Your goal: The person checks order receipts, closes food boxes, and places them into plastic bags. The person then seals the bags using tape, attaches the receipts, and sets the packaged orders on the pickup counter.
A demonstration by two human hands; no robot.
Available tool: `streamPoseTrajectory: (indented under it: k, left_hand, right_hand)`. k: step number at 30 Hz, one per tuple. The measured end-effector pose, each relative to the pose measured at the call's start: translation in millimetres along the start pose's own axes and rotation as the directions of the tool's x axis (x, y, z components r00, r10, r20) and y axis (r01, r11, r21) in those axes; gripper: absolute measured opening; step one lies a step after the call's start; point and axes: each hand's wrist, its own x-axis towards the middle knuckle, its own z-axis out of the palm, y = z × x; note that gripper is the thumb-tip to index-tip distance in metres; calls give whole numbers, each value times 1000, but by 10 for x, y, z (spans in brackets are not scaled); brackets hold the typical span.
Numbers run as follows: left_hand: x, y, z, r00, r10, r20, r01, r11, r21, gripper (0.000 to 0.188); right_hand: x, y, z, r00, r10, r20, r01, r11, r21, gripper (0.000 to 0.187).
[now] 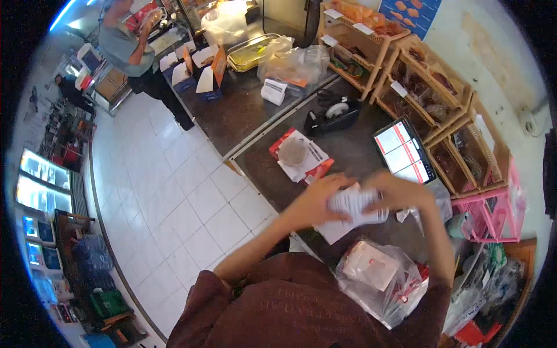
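Head view: white printed paper (355, 204) sits nearer the wearer than the tablet (406, 152) and to its left, between both hands. The left hand (324, 196) has fingers part-spread over the paper; the right hand (399, 191) curls loosely above it, blurred, so I cannot tell whether it grips. Best handling, I judge: steady with the left, work lightly with right fingertips, avoiding creases.
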Motion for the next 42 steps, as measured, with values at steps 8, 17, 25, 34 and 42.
streamPoseTrajectory:
  k: [8, 17, 25, 34, 42]
  left_hand:
    - [-424, -462, -1146, 691, -606, -395, 69, 599, -798, 20]
    - [-1411, -1143, -2746, 611, -553, -566, -29, 700, -714, 21]
    - [-1939, -1884, -3779, 451, -529, -719, -17, 800, -599, 28]
    - [-2478, -2939, -4879, 164, -452, -877, 234, 881, -410, 23]
    - [-2740, -4117, -5394, 22, -711, -703, 301, 675, -674, 23]
  right_hand:
    - [1678, -435, -148, 674, 358, -646, 171, 776, 607, 28]
    - [3660, -1195, 478, 890, 140, -433, 208, 721, 661, 24]
    - [5559, -1286, 664, 923, 31, -384, 270, 659, 702, 18]
    - [7914, -282, -213, 496, 48, -867, 504, 797, 332, 12]
    - [9195, 47, -1303, 47, 118, -992, 548, 827, 125, 21]
